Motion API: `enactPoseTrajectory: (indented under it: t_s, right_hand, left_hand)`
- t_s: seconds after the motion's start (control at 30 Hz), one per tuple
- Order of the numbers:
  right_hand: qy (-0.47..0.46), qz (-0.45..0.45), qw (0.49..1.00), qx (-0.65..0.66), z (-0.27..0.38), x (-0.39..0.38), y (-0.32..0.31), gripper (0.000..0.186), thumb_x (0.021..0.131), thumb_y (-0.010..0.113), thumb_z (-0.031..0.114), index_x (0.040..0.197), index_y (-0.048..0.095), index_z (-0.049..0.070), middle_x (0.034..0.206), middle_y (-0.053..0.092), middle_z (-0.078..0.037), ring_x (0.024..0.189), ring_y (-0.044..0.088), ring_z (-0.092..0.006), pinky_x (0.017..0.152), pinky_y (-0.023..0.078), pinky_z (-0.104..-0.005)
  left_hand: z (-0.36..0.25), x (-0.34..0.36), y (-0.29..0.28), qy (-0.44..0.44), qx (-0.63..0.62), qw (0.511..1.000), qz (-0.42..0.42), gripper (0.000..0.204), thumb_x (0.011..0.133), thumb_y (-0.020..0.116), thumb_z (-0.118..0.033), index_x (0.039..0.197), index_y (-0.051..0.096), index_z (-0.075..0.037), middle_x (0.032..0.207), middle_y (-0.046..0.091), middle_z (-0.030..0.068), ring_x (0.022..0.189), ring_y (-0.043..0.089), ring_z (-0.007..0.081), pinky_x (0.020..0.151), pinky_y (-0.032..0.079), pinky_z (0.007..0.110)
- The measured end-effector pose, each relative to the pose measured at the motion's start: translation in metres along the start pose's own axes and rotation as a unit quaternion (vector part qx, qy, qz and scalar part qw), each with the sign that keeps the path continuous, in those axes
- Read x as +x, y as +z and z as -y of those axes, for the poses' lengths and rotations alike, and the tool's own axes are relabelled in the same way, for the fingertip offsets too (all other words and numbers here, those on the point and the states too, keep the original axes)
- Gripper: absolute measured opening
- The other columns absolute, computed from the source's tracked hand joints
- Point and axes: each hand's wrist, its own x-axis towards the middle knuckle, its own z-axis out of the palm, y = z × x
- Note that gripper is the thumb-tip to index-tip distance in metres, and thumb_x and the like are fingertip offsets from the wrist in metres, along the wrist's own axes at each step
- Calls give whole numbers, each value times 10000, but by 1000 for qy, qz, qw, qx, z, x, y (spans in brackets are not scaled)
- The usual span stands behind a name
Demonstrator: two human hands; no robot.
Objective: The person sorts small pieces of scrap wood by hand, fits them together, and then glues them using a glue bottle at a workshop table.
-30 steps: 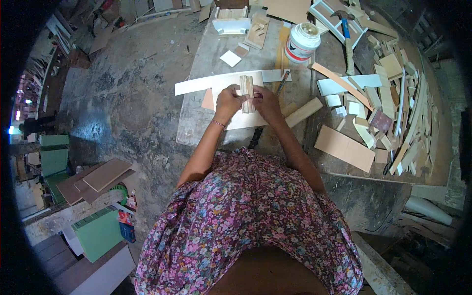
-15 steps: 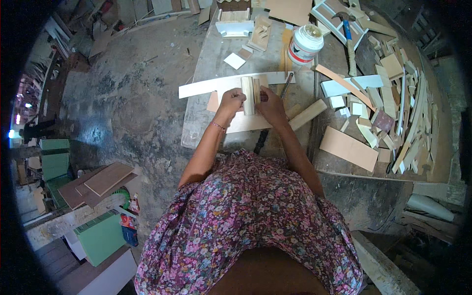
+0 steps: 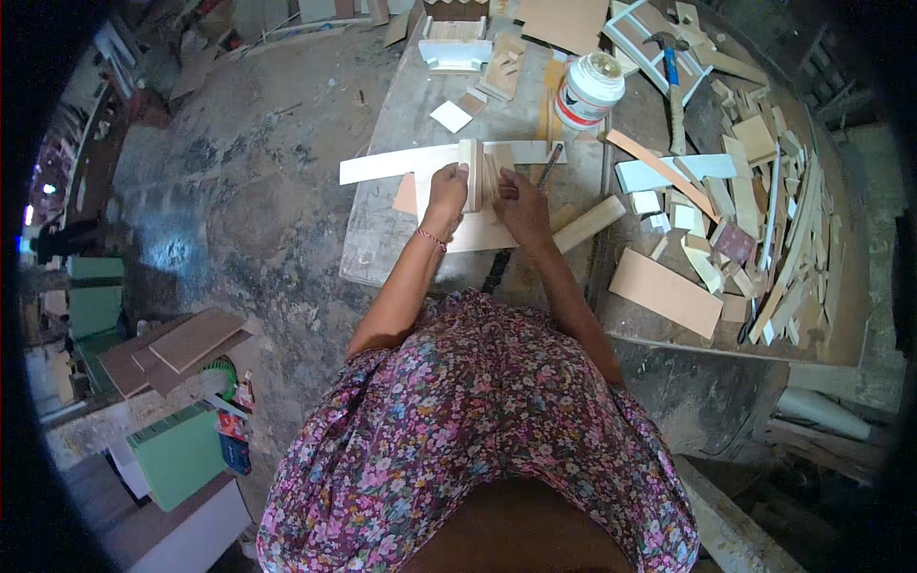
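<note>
My left hand (image 3: 447, 199) grips a short pale wooden piece with a stepped edge (image 3: 472, 174), held upright over the workbench. Just right of it stand thin wooden strips (image 3: 491, 180), close beside that piece. My right hand (image 3: 522, 204) is next to these strips with its fingers curled in; whatever lies between its fingertips is hidden. Under both hands are a long white board (image 3: 382, 165) and a pale flat panel (image 3: 478, 236). A dark pencil-like stick (image 3: 551, 164) lies beyond my right hand, and a wooden bar (image 3: 588, 224) lies to its right.
A white tub with a red band (image 3: 588, 91) stands open on the workbench (image 3: 401, 119). A hammer (image 3: 674, 91) lies at the far right, above a heap of wood offcuts (image 3: 764, 210). A small white-and-wood assembly (image 3: 457, 53) sits at the back. Green panels (image 3: 177, 454) stand at lower left.
My right hand has come slightly away from the wooden pieces, where both hands pinched them before. The left hand keeps its grip, now higher on its piece. The whole view has shifted slightly.
</note>
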Motion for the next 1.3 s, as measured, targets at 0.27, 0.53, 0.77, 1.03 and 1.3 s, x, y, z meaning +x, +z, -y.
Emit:
enactPoseTrajectory:
  t_s: [0.27,0.53,0.77,1.03,1.3]
  right_hand:
    - [-155,-23,987,-48,16,-5,-14,226,724,615,53,949,601,45,917,600,-96,790,589,-180,665,477,-283]
    - [-344,-17,930,-130,34,-14,-39,159,717,607,44,875,613,34,855,593,-83,748,583,-210,644,474,-296]
    - [-370,2,910,-187,41,-17,-60,130,717,603,55,844,604,32,846,591,-69,769,580,-228,665,477,-313]
    - [-353,-9,922,-158,44,-16,-63,115,708,608,48,815,603,5,826,610,-109,746,601,-244,661,483,-317]
    - [-330,0,941,-78,40,-6,-67,92,690,578,41,759,589,-18,794,613,-140,691,605,-282,608,490,-337]
  left_hand:
    - [-17,-6,5,-52,-260,962,66,296,921,308,-231,914,473,15,685,524,87,534,511,158,458,443,261]
    - [-29,-16,37,-45,-317,947,34,313,905,316,-266,878,496,-11,666,514,75,485,500,152,374,406,255]
    - [-28,-21,46,-21,-266,959,94,326,917,285,-233,964,469,32,801,535,128,633,559,177,496,491,279]
    - [-41,-32,69,127,-211,965,-88,266,906,343,-189,967,442,50,833,500,113,726,474,154,661,413,283]
    - [-46,-32,71,153,-80,974,-147,301,907,342,-194,1024,418,73,892,511,152,792,478,187,721,398,303]
